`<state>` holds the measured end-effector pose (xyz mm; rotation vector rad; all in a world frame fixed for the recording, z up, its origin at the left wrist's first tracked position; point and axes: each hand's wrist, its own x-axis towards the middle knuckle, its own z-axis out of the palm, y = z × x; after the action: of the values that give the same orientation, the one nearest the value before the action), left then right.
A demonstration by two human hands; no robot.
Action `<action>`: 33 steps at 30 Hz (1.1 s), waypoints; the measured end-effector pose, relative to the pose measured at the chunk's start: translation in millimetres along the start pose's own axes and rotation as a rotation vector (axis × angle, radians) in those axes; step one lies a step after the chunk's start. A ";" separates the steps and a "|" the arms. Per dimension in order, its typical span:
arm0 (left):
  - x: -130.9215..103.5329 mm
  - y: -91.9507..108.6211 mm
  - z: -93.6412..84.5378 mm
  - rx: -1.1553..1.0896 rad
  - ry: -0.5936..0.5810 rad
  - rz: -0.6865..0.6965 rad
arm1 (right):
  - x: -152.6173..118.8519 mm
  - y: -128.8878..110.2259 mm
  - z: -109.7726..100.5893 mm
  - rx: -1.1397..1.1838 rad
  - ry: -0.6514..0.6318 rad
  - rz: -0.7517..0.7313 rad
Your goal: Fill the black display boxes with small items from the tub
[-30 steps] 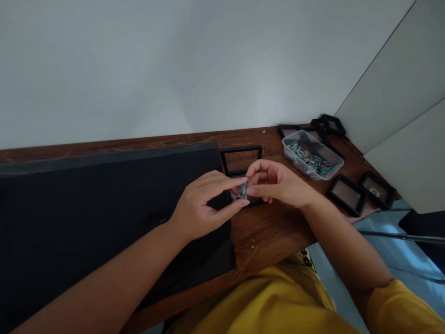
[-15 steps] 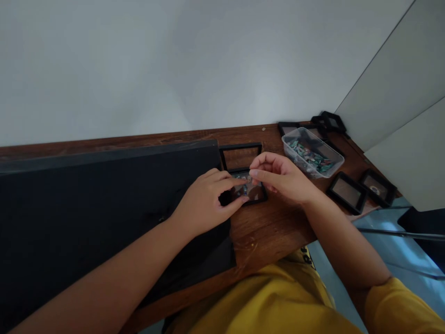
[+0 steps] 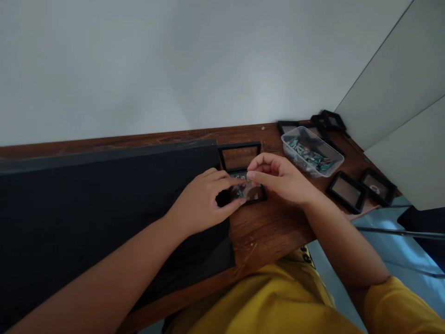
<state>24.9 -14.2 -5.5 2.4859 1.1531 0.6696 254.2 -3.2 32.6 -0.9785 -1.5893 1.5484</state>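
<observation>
An opened black frame (image 3: 240,144) lies on the wooden table, its upper half see-through over the wood. Small shiny pieces (image 3: 239,190) rest on the clear pane of its lower half. My left hand (image 3: 206,199) reaches in from the left, index finger and thumb spread apart over the pane, holding nothing. From the right, my right hand (image 3: 278,178) is at the pane's right side, thumb and index finger pinched together. Whatever lies between those fingertips is too small to make out.
A clear plastic tub (image 3: 313,153) of greenish slivers stands right of the frame. More black frames (image 3: 347,191) lie around it, one with a round pale item (image 3: 375,189). A large black sheet (image 3: 104,213) covers the left side. A wall rises behind.
My left hand has shifted slightly left. My right hand's pinched fingertips have also moved a little left over the pane.
</observation>
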 end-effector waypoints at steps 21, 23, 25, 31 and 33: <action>-0.7 -15.0 -1.1 -0.030 0.001 0.031 | -3.9 -3.5 9.6 -0.883 -0.021 0.061; -0.6 -15.4 -1.8 -0.026 0.001 0.029 | -4.0 -4.6 10.9 -0.904 -0.044 0.066; -0.4 -16.0 -2.4 -0.025 -0.001 0.026 | -4.1 -5.4 11.8 -0.909 -0.061 0.068; 0.5 -16.6 -4.5 -0.014 0.003 0.022 | -4.5 -6.8 13.0 -0.919 -0.084 0.069; 1.1 -16.0 -5.6 -0.011 -0.001 0.022 | -4.3 -6.3 13.3 -0.918 -0.086 0.070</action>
<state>12.5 -2.9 -7.9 2.4925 1.1197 0.6784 244.2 -13.3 38.5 -1.4458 -2.4109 0.8586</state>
